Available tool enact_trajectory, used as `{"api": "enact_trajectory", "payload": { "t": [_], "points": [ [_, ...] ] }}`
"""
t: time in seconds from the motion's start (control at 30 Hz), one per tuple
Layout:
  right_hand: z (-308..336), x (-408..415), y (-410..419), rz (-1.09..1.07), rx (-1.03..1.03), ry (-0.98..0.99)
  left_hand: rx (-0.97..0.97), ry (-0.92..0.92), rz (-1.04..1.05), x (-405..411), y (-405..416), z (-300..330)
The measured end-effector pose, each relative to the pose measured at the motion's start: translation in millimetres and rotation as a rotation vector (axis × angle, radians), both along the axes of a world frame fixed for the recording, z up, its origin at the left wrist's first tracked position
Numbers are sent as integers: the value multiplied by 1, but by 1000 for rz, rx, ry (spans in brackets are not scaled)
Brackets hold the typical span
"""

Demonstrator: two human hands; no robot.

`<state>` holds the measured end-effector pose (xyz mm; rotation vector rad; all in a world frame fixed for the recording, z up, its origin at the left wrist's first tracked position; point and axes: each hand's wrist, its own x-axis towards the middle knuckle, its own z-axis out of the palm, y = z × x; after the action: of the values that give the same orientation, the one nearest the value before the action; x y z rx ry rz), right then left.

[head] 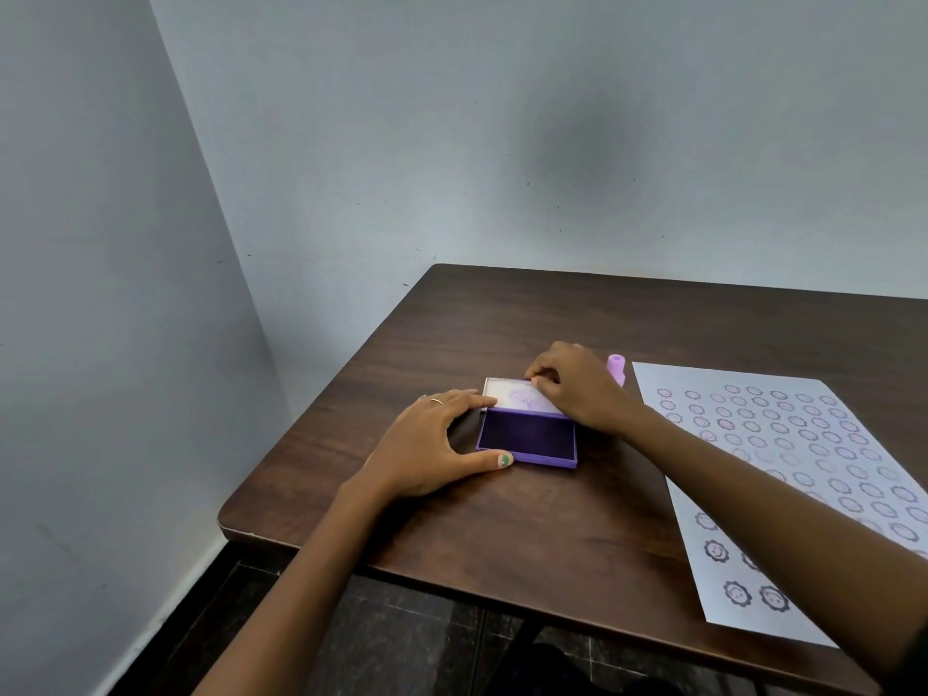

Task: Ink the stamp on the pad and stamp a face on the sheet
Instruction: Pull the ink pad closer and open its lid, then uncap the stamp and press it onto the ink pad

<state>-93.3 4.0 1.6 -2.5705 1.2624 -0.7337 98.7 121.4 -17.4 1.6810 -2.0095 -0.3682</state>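
Observation:
A purple ink pad [528, 437] lies open on the dark wooden table [502, 319], its dark inked surface facing up. Its white-lined lid [512, 395] is folded back flat behind it. My left hand [432, 444] rests against the pad's left side, thumb at the front corner and fingers at the hinge. My right hand [577, 384] pinches the far right edge of the lid. A pink stamp [616, 368] stands just behind my right hand, partly hidden. The white sheet [783, 474] at the right carries several stamped faces.
Grey walls meet in a corner behind and left of the table. The table's left and front edges drop to a dark tiled floor [401, 645]. My right forearm crosses over the sheet's lower part.

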Motion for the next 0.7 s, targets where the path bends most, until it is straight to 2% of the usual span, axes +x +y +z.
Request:
{"api": "enact_trajectory", "payload": {
  "t": [0.2,0.3,0.53,0.7],
  "points": [
    [3,-3,4,24,-13,27,-11,28,10,0,1,0],
    [12,-11,5,19,-67,-22,-10,39,17,0,2,-1],
    [29,-74,-5,-145,-172,-148,-12,43,30,-1,1,-1],
    [11,-128,-8,-227,7,46,-16,25,39,-1,0,-2]
  ]
}}
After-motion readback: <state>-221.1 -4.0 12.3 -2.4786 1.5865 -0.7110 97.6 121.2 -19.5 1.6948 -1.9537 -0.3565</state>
